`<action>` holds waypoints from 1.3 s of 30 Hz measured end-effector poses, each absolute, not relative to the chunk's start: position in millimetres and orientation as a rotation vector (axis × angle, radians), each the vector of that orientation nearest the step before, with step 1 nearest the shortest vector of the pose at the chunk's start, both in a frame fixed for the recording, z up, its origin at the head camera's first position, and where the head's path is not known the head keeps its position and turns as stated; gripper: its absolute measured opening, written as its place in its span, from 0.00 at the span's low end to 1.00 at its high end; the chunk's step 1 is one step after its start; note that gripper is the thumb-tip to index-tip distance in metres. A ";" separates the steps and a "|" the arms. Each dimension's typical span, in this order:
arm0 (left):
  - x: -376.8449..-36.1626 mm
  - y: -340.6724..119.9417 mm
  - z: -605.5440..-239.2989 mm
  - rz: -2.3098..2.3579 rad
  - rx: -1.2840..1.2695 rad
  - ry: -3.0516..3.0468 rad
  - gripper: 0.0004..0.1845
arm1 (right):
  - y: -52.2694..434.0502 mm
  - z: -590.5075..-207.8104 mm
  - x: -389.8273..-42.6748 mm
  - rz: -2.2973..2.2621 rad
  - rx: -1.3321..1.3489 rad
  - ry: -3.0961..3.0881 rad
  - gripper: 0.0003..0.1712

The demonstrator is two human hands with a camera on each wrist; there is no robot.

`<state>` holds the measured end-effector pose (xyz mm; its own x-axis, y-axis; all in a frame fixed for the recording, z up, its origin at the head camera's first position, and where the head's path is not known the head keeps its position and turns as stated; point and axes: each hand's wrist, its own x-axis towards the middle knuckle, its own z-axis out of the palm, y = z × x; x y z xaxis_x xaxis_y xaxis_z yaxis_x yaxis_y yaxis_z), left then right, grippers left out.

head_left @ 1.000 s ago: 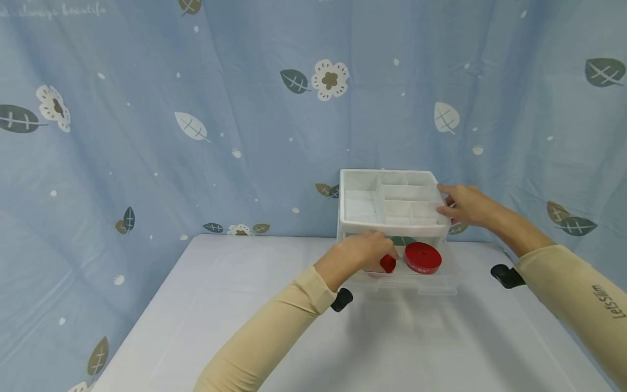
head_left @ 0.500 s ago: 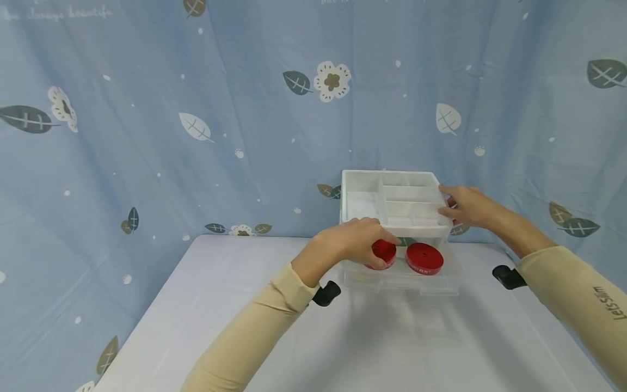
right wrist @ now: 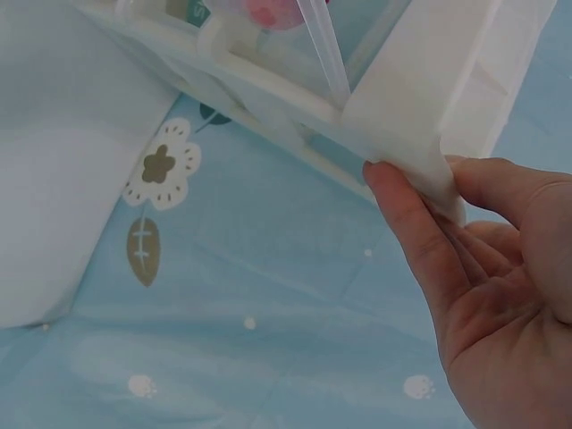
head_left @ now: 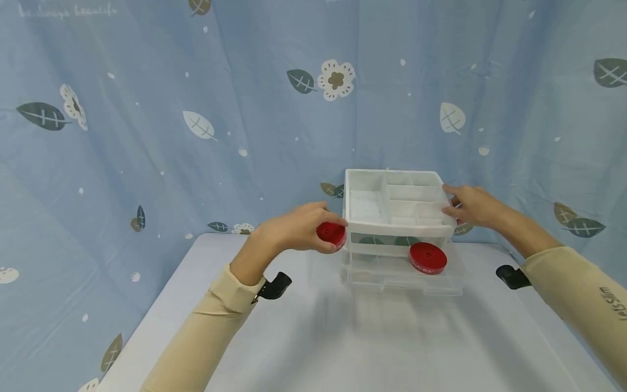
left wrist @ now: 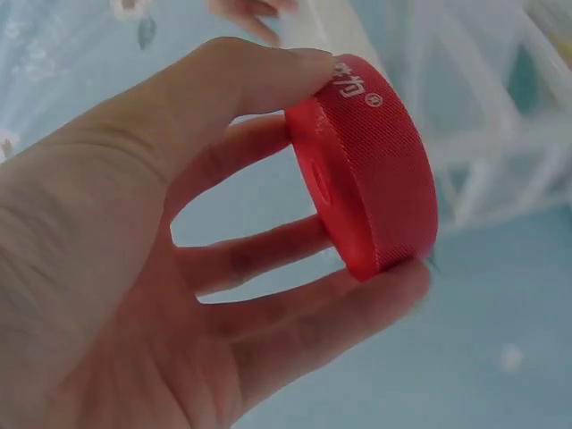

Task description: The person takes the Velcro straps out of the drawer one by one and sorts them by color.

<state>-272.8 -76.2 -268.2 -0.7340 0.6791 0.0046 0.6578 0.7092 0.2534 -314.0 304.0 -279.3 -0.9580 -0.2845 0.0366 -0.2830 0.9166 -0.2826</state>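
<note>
My left hand (head_left: 294, 231) pinches a red tape roll (head_left: 331, 235) between thumb and fingers, held in the air just left of a white drawer unit (head_left: 399, 226). In the left wrist view the roll (left wrist: 371, 165) stands on edge in my left hand (left wrist: 223, 268). A second red roll (head_left: 428, 257) lies in the clear pulled-out bottom drawer (head_left: 401, 280). My right hand (head_left: 470, 207) holds the unit's top right corner, fingers on the divided top tray (head_left: 392, 198). In the right wrist view my right hand (right wrist: 474, 295) presses that white corner (right wrist: 420, 116) with straight fingers.
The unit stands at the back of a white table (head_left: 313, 337), against a blue curtain with leaf and flower prints (head_left: 196, 125). Black wrist camera mounts (head_left: 274, 287) sit on both sleeves.
My left hand lifted one red roll out of the open drawer and carried it left and up, clear of the unit. The right hand stayed on the corner.
</note>
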 end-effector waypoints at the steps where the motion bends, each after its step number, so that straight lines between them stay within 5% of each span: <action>1: -275.4 -82.5 -271.8 0.362 1.080 2.828 0.24 | 304.8 -279.0 -314.2 -0.447 -0.456 3.071 0.43; 19: -352.1 -161.1 -409.2 0.359 0.459 2.906 0.26 | 306.6 -276.9 -317.3 -0.413 -0.467 3.068 0.43; 39: -378.8 -163.5 -460.0 0.478 0.301 2.923 0.26 | 307.1 -281.6 -317.7 -0.448 -0.474 3.071 0.43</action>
